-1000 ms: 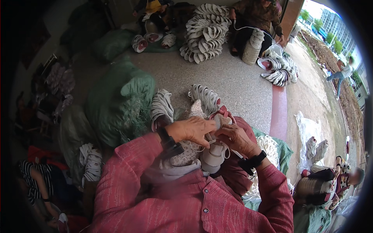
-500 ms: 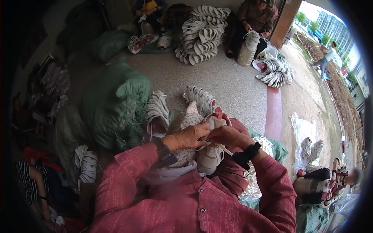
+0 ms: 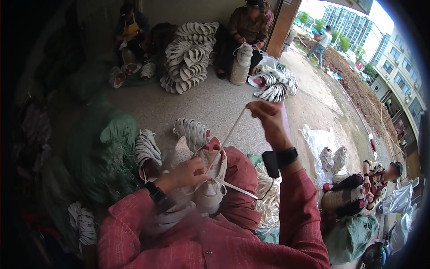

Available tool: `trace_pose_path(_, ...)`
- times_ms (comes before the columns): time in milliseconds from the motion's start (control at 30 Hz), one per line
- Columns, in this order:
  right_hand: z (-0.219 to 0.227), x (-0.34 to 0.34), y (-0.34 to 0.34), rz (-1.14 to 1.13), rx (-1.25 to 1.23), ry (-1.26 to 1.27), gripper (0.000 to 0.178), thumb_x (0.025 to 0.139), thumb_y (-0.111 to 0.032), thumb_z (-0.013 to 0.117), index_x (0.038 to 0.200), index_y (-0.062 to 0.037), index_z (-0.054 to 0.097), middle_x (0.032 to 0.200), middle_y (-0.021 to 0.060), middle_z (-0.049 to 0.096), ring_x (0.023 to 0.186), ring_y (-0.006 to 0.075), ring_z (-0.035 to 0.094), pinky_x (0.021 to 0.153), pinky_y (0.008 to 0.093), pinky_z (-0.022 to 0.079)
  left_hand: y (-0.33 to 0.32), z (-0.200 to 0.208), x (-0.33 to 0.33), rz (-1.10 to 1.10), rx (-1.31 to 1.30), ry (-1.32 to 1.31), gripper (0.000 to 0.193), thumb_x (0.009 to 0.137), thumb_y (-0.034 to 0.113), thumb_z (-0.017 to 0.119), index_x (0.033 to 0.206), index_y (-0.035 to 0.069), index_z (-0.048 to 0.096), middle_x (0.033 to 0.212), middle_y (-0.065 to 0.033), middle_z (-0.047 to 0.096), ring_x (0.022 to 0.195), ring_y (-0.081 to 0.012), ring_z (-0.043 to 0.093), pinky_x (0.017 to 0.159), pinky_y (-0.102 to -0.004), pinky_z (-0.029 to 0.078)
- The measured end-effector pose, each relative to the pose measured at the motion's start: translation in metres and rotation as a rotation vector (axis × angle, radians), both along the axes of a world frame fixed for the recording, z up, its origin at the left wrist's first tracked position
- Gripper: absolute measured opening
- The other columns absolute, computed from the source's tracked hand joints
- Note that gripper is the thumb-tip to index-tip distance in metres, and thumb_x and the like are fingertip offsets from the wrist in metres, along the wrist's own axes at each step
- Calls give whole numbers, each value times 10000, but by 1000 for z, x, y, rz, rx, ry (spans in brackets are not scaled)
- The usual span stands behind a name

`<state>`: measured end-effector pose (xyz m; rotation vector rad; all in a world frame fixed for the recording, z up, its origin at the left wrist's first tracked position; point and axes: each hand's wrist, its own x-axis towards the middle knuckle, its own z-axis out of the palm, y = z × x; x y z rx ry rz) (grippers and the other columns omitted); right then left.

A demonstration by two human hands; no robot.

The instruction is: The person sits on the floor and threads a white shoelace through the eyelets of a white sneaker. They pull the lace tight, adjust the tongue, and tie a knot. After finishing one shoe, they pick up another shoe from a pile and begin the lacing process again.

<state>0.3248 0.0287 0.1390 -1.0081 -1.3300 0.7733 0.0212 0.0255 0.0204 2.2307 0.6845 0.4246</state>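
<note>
A white shoe upper (image 3: 207, 197) with a red lining rests over my lap, its tongue pointing away from me. My right hand (image 3: 268, 121) is raised to the right beyond it, thumb and fingers pinching a white shoelace (image 3: 234, 129) that runs taut down to the upper. At the upper's left edge my left hand (image 3: 188, 174) is closed, its fingertips gripping the edge; whether lace is also between them is hidden. Another length of lace trails right from the upper across my red trouser leg. A patterned cloth (image 3: 180, 152) lies beside my left hand.
Nested shoe uppers (image 3: 190, 132) and another bundle (image 3: 148, 152) stand just ahead. Green sacks (image 3: 105, 143) fill the left. Loose white laces (image 3: 267, 197) lie by my right leg. Co-workers sit ahead and at right; one (image 3: 248, 33) handles uppers beside a tall stack (image 3: 188, 58).
My right hand has moved up and away to the right, drawing the lace out straight. The left hand stays by the upper. The whole view has shifted with my head.
</note>
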Motion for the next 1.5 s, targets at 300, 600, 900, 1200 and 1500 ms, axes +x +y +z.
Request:
trace_pose_path(300,-104,-38,-80,67,-169,-1097,253,952,-277,589,983,-43,681,1013,130,644,917,341,621,824,390,506,-11,7,10,134,10,-161,187,949,236,588,966,72,675,890,-110,628,828,-291,619,763,-378,483)
trace_pose_path(600,-102,-9,-167,216,-592,-39,339,1011,-307,525,1133,-23,666,1151,80,627,1088,164,580,927,333,461,-28,52,-27,174,-850,-719,316,1049,339,473,1094,44,577,654,19,454,590,-90,450,628,-267,431)
trace_pose_path(900,-136,47,-191,-35,-99,1418,345,987,-309,568,713,-112,637,860,29,690,919,217,636,1023,465,419,-38,29,-61,284,-1026,-904,276,1040,324,495,1056,64,587,636,36,411,535,-79,392,547,-262,385)
trace_pose_path(1200,-181,133,-225,-364,17,1571,137,892,-56,700,1015,-38,643,923,73,703,866,188,678,836,351,538,-35,41,-76,280,-961,-1093,282,1012,331,551,1071,58,585,615,46,360,510,-69,350,499,-252,326)
trace_pose_path(1500,-174,144,-213,-497,-36,1300,198,932,-51,647,1122,-3,619,981,85,698,884,189,685,851,326,545,-38,69,-59,391,-789,-1171,248,1032,314,520,1024,71,567,631,52,362,509,-60,323,485,-237,295)
